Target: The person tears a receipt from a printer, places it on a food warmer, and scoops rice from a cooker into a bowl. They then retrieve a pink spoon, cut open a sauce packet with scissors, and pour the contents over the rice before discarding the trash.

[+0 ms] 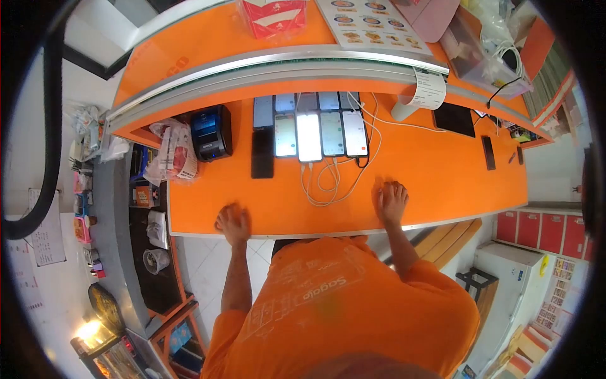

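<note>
Left hand (233, 224), right hand (392, 201), both rest loose and unladen on the orange counter (442, 170), white cables (325, 204) sprawling before those glowing phones (309, 138), black printer (211, 134) nearby!

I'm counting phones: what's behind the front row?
Another row of phones, some screens lit; the raised shelf covers their far ends and whatever lies beyond.

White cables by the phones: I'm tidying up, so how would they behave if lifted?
The white cables would probably flop, as they lie in loose, thin loops. They're likely light, being so slender. Lifting them might tug the phones, since some ends seem plugged in.
</note>
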`<state>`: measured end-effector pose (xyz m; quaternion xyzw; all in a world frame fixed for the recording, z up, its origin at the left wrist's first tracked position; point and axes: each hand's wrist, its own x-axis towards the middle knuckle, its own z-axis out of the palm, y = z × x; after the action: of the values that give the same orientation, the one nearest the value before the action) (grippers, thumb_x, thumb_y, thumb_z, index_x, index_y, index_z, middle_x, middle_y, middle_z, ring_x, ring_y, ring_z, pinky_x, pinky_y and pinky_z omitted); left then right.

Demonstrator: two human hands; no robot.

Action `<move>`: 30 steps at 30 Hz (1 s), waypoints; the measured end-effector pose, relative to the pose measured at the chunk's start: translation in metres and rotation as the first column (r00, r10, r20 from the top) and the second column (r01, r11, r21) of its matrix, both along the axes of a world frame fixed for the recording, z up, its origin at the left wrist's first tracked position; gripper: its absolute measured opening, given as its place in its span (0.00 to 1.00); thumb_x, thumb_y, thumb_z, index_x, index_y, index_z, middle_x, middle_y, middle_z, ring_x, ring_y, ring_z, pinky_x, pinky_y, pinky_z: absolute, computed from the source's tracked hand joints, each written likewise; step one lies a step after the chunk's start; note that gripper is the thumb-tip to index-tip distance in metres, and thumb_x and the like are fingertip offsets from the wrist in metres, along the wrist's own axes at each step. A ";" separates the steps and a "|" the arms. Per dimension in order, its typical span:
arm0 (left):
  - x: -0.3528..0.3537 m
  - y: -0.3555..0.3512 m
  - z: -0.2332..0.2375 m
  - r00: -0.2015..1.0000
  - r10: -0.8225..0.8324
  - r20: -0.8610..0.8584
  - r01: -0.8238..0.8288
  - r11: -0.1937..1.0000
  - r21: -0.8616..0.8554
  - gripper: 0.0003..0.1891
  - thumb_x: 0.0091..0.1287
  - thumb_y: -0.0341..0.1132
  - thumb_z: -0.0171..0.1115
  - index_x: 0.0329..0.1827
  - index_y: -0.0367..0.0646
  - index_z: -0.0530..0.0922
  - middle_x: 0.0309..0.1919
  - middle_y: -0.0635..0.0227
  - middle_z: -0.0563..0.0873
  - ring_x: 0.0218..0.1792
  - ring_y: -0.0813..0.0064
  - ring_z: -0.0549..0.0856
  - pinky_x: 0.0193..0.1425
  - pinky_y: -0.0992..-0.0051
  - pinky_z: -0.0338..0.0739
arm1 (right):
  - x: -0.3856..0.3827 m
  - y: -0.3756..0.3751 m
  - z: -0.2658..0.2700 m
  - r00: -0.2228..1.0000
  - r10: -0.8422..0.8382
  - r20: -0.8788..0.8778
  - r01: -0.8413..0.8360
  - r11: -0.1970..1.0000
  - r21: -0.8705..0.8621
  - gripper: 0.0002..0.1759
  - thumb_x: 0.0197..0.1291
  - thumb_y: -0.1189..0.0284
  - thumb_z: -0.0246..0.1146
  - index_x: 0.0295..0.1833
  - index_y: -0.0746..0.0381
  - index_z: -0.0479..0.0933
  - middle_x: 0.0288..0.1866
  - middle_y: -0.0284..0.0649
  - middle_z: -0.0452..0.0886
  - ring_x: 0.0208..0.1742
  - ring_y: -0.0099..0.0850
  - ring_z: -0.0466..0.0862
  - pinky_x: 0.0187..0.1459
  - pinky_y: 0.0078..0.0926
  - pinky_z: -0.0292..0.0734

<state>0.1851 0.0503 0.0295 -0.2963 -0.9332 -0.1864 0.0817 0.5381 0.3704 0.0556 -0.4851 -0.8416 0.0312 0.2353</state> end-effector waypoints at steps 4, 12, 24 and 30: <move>0.003 0.004 0.003 0.996 0.053 -0.073 -0.046 0.995 0.085 0.28 0.67 0.57 0.51 0.62 0.48 0.70 0.63 0.55 0.67 0.64 0.54 0.63 0.64 0.47 0.51 | 0.000 0.000 0.003 0.999 0.010 0.036 -0.013 0.997 0.077 0.21 0.62 0.59 0.55 0.57 0.57 0.70 0.58 0.49 0.67 0.61 0.47 0.65 0.61 0.50 0.58; 0.001 0.003 0.000 0.997 0.051 -0.053 -0.039 0.979 0.201 0.26 0.65 0.56 0.52 0.61 0.51 0.70 0.61 0.56 0.69 0.63 0.57 0.66 0.63 0.46 0.51 | 0.001 0.001 -0.003 0.999 0.000 0.034 -0.003 0.996 0.088 0.22 0.62 0.59 0.56 0.58 0.59 0.70 0.61 0.49 0.66 0.62 0.48 0.65 0.60 0.51 0.59; 0.002 0.003 0.004 0.990 0.038 -0.137 -0.036 0.999 0.016 0.28 0.65 0.55 0.53 0.64 0.51 0.68 0.62 0.53 0.68 0.65 0.54 0.64 0.66 0.46 0.49 | -0.001 0.000 0.003 0.999 0.012 0.043 -0.011 1.000 -0.016 0.24 0.61 0.58 0.56 0.59 0.60 0.68 0.61 0.49 0.67 0.60 0.49 0.66 0.59 0.49 0.59; -0.001 0.001 -0.001 0.999 0.035 -0.002 -0.035 0.996 0.085 0.27 0.65 0.55 0.53 0.61 0.48 0.72 0.62 0.55 0.69 0.65 0.55 0.64 0.67 0.47 0.49 | -0.002 0.001 0.002 0.999 0.000 -0.048 -0.001 1.000 -0.021 0.23 0.59 0.60 0.56 0.57 0.60 0.69 0.60 0.48 0.68 0.61 0.49 0.66 0.59 0.50 0.59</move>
<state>0.1845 0.0513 0.0290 -0.2765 -0.9294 -0.2238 0.0990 0.5360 0.3718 0.0573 -0.4862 -0.8355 0.0521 0.2504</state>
